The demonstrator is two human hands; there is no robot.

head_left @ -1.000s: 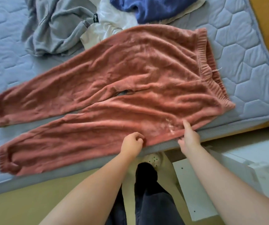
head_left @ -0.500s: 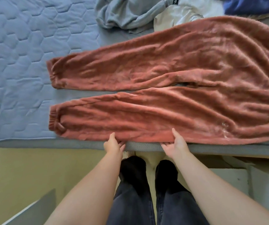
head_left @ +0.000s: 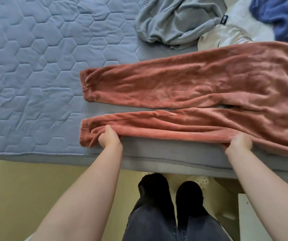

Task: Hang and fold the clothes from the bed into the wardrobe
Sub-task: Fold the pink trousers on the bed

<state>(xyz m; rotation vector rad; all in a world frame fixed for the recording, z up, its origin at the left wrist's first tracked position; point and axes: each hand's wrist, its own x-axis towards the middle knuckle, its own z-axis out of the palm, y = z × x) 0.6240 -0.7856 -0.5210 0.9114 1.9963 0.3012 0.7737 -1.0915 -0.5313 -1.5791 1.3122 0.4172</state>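
Note:
Fuzzy rust-pink trousers [head_left: 200,84] lie spread on the blue quilted mattress [head_left: 26,66], legs pointing left, waist out of view at the right. My left hand [head_left: 109,137] grips the near edge of the near leg close to its cuff. My right hand [head_left: 239,140] grips the same near edge farther right. The edge between both hands is lifted and rolled a little up off the mattress. The far leg lies flat and untouched.
A grey garment [head_left: 172,23], a white one [head_left: 235,30] and a blue one [head_left: 282,16] are heaped at the back right of the bed. Yellow floor [head_left: 26,197] and my black-socked feet are below. A white board [head_left: 254,220] stands at the lower right.
The view has shifted left along the trousers. Both hands moved apart along the near leg, the left to the cuff, and now lift its near edge.

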